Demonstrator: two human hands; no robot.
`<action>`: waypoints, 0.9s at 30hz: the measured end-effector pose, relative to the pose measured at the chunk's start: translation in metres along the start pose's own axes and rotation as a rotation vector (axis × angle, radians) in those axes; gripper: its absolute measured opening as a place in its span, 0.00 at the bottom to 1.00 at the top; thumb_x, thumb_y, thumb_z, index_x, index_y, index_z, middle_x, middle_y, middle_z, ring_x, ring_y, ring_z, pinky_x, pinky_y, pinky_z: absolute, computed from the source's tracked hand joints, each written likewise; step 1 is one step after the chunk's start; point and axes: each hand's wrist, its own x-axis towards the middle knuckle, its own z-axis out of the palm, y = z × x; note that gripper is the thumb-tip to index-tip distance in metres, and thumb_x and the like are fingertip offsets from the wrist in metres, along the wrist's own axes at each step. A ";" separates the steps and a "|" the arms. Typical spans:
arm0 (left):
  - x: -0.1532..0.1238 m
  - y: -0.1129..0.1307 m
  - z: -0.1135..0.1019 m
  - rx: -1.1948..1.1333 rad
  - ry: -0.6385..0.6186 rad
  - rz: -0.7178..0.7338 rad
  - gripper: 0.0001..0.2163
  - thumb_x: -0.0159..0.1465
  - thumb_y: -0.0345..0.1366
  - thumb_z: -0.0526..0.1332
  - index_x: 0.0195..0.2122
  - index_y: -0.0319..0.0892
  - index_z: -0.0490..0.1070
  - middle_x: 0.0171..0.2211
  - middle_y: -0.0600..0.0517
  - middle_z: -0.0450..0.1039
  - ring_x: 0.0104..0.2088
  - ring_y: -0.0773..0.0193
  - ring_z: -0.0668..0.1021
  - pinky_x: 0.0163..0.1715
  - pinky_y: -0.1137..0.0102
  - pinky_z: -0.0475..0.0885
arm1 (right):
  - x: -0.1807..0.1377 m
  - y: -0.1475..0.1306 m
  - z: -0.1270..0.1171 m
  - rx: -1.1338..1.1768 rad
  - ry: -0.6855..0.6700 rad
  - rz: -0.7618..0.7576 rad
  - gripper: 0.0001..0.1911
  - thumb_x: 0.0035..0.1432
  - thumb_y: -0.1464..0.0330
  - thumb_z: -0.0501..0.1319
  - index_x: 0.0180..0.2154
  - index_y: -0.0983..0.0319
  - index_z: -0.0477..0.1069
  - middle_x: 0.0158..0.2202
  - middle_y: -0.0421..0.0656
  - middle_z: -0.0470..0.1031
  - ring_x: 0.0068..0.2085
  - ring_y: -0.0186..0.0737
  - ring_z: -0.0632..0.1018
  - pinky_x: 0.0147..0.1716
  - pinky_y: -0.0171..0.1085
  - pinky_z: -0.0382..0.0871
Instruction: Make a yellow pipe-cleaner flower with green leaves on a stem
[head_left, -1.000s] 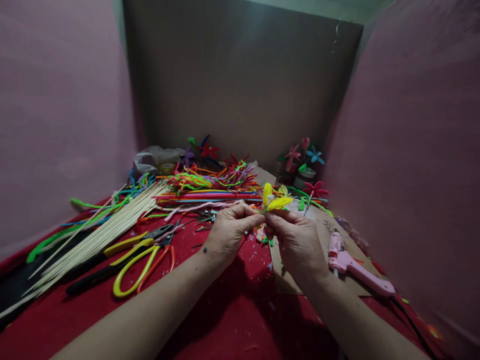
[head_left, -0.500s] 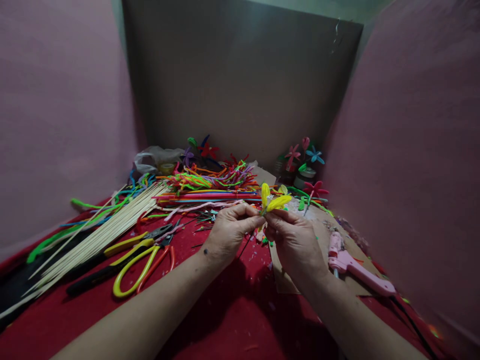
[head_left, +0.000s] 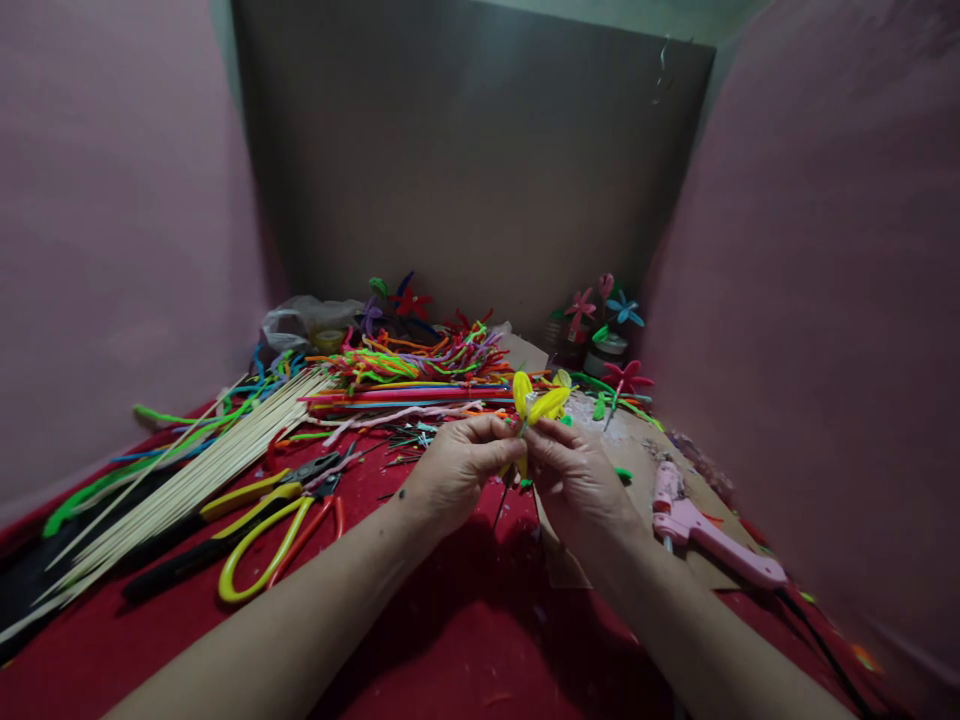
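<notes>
Both my hands meet over the red cloth, pinching a yellow pipe-cleaner flower (head_left: 550, 403) at its base. My left hand (head_left: 461, 465) has thumb and forefinger closed at the flower's stem, and a thin dark wire runs down below the fingers. From the other side my right hand (head_left: 577, 475) closes its fingertips on the petal bases. Yellow petals stick up between the hands, with a small whitish centre among them. The exact grip point is partly hidden by my fingers.
Pliers (head_left: 277, 490), yellow-and-red-handled scissors (head_left: 262, 550) and bamboo sticks (head_left: 217, 465) lie left. Bundled pipe cleaners (head_left: 427, 355) are behind. A pink glue gun (head_left: 709, 535) rests on cardboard (head_left: 637, 445) at right. Finished flowers stand in jars (head_left: 607, 350) at the back.
The yellow flower has turned a little, and its whitish centre shows more. Both hands still pinch it. The whole view has shifted slightly.
</notes>
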 end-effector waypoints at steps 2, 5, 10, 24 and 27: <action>0.000 -0.001 0.000 -0.059 0.013 -0.063 0.07 0.48 0.33 0.68 0.23 0.35 0.72 0.21 0.53 0.70 0.23 0.70 0.71 0.26 0.73 0.63 | 0.000 0.001 0.000 0.013 -0.010 -0.001 0.13 0.27 0.74 0.73 0.22 0.63 0.76 0.21 0.38 0.75 0.22 0.28 0.71 0.23 0.29 0.62; 0.001 -0.001 0.000 -0.092 -0.002 -0.132 0.10 0.47 0.34 0.69 0.28 0.34 0.76 0.25 0.51 0.73 0.25 0.70 0.72 0.29 0.73 0.63 | 0.002 0.002 -0.002 0.029 -0.012 -0.008 0.13 0.26 0.74 0.73 0.22 0.62 0.76 0.21 0.38 0.76 0.22 0.28 0.71 0.23 0.29 0.62; 0.001 -0.001 -0.002 -0.046 -0.060 -0.138 0.09 0.49 0.34 0.68 0.29 0.33 0.77 0.26 0.49 0.74 0.27 0.68 0.72 0.31 0.72 0.63 | 0.005 0.004 -0.007 0.029 -0.014 0.001 0.13 0.26 0.74 0.73 0.22 0.62 0.76 0.21 0.38 0.76 0.23 0.29 0.72 0.23 0.29 0.63; -0.004 0.008 0.004 -0.007 -0.024 -0.126 0.12 0.44 0.37 0.71 0.17 0.36 0.70 0.18 0.55 0.66 0.19 0.73 0.65 0.21 0.75 0.58 | 0.001 -0.004 -0.006 0.060 -0.147 0.114 0.14 0.27 0.76 0.73 0.24 0.65 0.77 0.24 0.40 0.78 0.26 0.29 0.75 0.27 0.26 0.66; -0.004 0.007 0.004 0.024 -0.047 -0.107 0.11 0.47 0.38 0.69 0.20 0.36 0.70 0.20 0.53 0.70 0.22 0.71 0.68 0.24 0.74 0.60 | 0.000 -0.004 -0.005 0.069 -0.160 0.108 0.12 0.29 0.75 0.73 0.23 0.63 0.77 0.23 0.39 0.78 0.22 0.28 0.72 0.21 0.26 0.63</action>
